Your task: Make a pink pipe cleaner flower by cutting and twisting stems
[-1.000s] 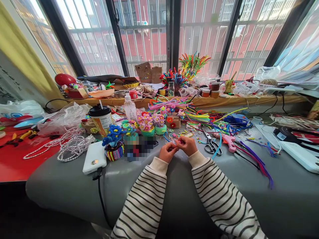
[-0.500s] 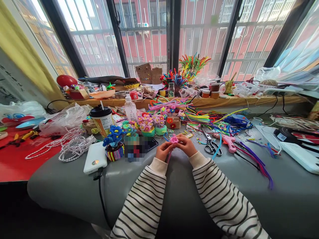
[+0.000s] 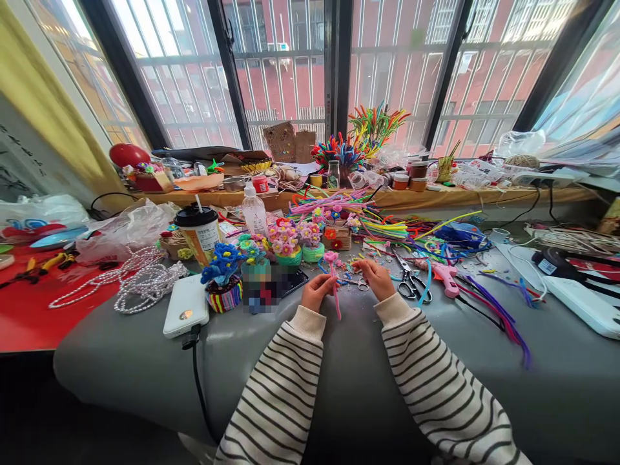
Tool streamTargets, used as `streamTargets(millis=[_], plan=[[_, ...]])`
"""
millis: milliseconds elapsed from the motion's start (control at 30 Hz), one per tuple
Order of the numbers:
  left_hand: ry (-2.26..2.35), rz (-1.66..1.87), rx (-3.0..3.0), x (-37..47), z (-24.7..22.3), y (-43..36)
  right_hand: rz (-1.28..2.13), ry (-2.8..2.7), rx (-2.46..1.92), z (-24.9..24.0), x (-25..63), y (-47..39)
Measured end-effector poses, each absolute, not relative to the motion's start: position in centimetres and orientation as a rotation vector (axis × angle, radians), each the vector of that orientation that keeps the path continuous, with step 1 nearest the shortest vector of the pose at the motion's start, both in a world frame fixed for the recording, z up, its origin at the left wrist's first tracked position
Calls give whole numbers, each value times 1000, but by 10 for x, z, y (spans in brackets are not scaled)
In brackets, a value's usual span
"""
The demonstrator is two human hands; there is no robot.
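My left hand [image 3: 318, 292] is closed around the stem of a pink pipe-cleaner flower [image 3: 331, 257]. Its fluffy head stands above my fingers, and the pink stem hangs down below them. Off to the right, my right hand [image 3: 378, 279] is apart from the flower, its thumb and forefinger pinched together; whatever is between them, if anything, is too small to make out. Between the hands lies a small pair of scissors [image 3: 362, 285] on the grey tabletop. Larger black-handled scissors [image 3: 414, 287] rest just right of my right hand.
Finished flower pots stand left of my hands, among them a blue one [image 3: 223, 265] and a pink one [image 3: 285, 244]. Around them are a white power bank [image 3: 186, 307], a lidded cup [image 3: 198, 236] and a spray bottle [image 3: 254, 210]. A pink glue gun [image 3: 444, 278] lies right, by purple pipe cleaners [image 3: 506, 316].
My right hand has let go of the pink flower and moved right. The left hand keeps the flower, now upright with its stem showing. The small scissors have come into sight.
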State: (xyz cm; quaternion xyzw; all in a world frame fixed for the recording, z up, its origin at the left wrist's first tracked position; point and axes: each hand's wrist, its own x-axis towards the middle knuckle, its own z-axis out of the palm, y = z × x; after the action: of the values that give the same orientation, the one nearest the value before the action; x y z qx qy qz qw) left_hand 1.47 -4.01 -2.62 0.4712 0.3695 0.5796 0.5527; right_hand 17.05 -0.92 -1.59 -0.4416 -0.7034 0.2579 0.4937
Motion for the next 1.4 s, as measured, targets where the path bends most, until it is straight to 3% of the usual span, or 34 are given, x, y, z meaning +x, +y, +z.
streamTargets(millis=[200, 400, 600, 1100, 1400], plan=[[843, 1424, 1010, 15, -28, -37, 167, -2173, -1547, -24, 198, -6], [820, 1412, 989, 15, -26, -40, 92, -2524, -1880, -6, 182, -11], [777, 1426, 926, 16, -24, -40, 90, -2577, -1884, 1, 181, -18], [772, 1444, 1009, 16, -27, -38, 944, -1710, -1199, -13, 165, -28], [869, 1369, 1095, 15, -33, -35, 1202, -1411, -968, -11, 132, -22]])
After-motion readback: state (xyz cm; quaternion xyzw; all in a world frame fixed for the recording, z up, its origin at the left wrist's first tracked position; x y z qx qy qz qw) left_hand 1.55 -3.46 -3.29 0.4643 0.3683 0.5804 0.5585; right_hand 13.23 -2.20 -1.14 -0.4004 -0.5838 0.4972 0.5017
